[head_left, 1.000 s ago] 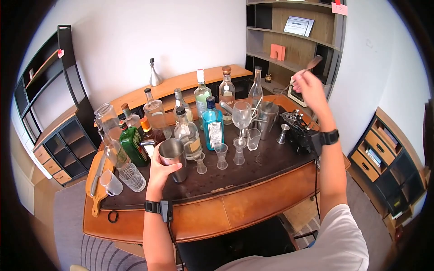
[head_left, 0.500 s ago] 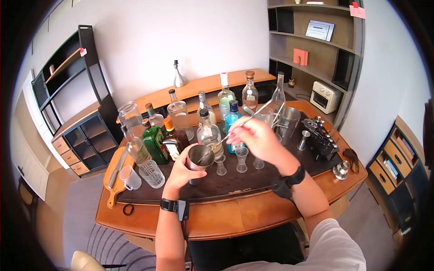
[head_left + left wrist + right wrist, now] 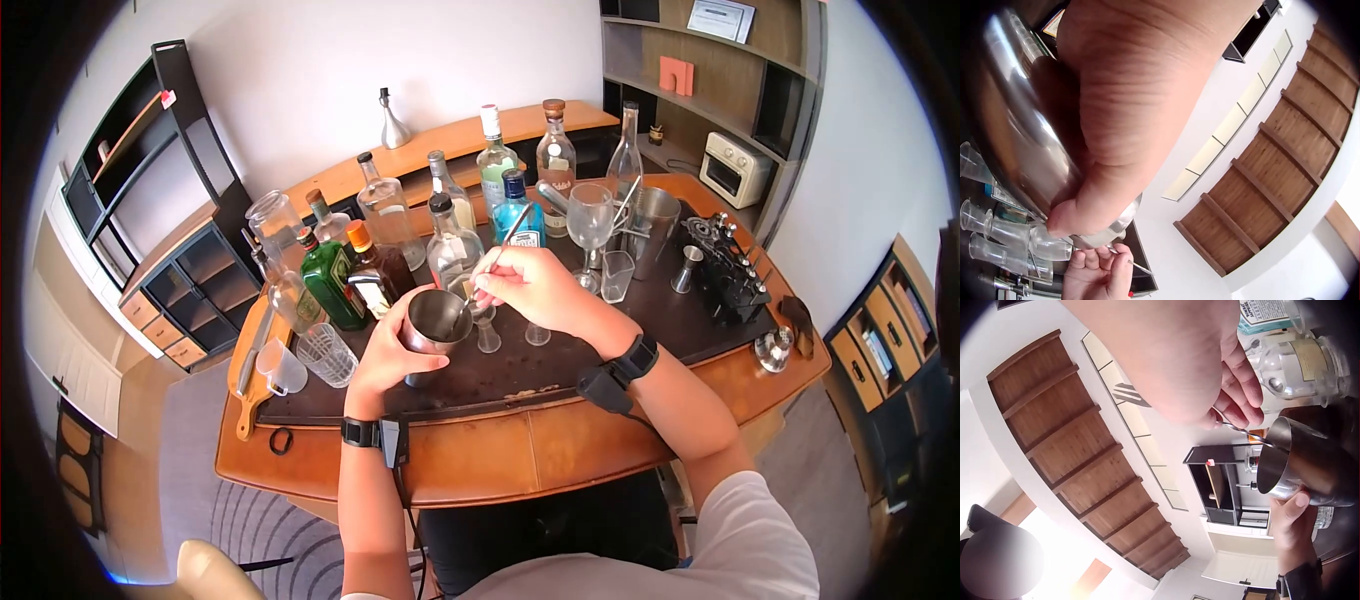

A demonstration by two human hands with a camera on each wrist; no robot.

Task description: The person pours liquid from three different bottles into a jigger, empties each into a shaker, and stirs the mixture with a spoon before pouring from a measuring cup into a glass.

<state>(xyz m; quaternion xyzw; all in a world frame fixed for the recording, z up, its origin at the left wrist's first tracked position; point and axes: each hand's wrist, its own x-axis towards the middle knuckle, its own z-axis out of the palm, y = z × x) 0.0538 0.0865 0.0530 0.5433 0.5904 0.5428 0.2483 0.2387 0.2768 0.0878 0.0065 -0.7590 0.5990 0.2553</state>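
My left hand (image 3: pixel 388 352) grips a metal shaker tin (image 3: pixel 441 318) round its side, thumb near the rim. The tin's mouth faces up, above the front part of the table. My right hand (image 3: pixel 538 287) pinches the twisted stem of a bar spoon (image 3: pixel 1252 435) over the tin. The spoon's lower end goes down inside the tin, where the wall hides its tip. A small fork forms its upper end, seen beyond the hand in the right wrist view. Near the right fingers stand clear jiggers (image 3: pixel 488 333) and a clear bottle (image 3: pixel 455 250).
Several liquor bottles, including a green one (image 3: pixel 333 283) and a blue one (image 3: pixel 518 222), crowd the table behind the tin. Left are a crystal glass (image 3: pixel 328 356), a plastic jug (image 3: pixel 281 370) and a knife board (image 3: pixel 246 413). A wine glass (image 3: pixel 590 215), another tin (image 3: pixel 655 245) and black machine (image 3: pixel 722 268) stand right.
My right hand has come down from the raised right side with the bar spoon, whose end entered the tin. The left hand keeps its hold on the tin. The head view has shifted.
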